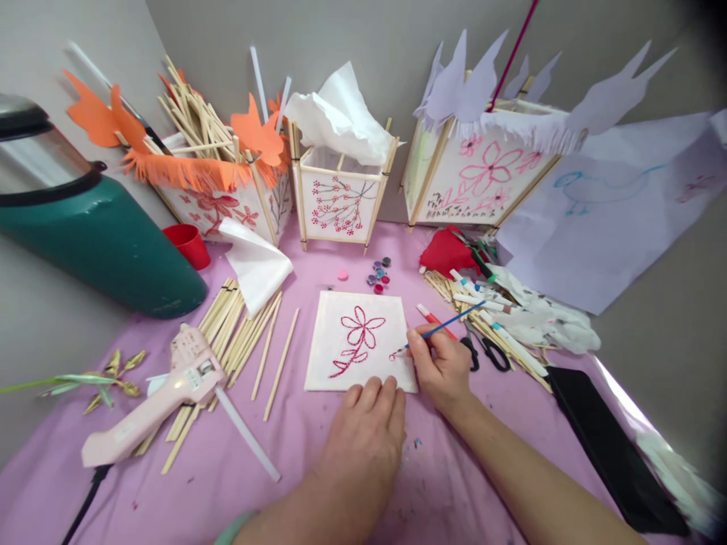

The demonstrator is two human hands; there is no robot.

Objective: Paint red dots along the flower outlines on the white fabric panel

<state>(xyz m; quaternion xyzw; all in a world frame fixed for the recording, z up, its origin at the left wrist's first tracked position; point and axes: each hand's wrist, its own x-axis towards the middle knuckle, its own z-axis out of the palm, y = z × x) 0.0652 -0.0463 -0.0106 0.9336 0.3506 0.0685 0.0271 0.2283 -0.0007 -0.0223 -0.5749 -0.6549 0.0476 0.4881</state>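
Observation:
My right hand [441, 365] pinches a thin blue paintbrush [451, 321], its tip on a white square sheet [326, 333] lying flat on the purple cloth. Dark pink outlines on the sheet form a flower with a leafy stem [361, 330]. A small pink mark sits right at the brush tip. My left hand [369, 424] rests on the sheet's lower edge, fingers laid side by side and holding nothing. Just behind the sheet stand several small paint pots [379, 274] and a pink disc [343, 275].
Three stick-framed paper lanterns stand at the back: orange-fringed [216, 204], small white [339, 204] and lilac-trimmed [488, 166]. On the left are a green flask [107, 242], a glue gun [182, 375] and wooden sticks [244, 325]. Scissors [494, 353], markers and a black phone-like slab [610, 446] lie right.

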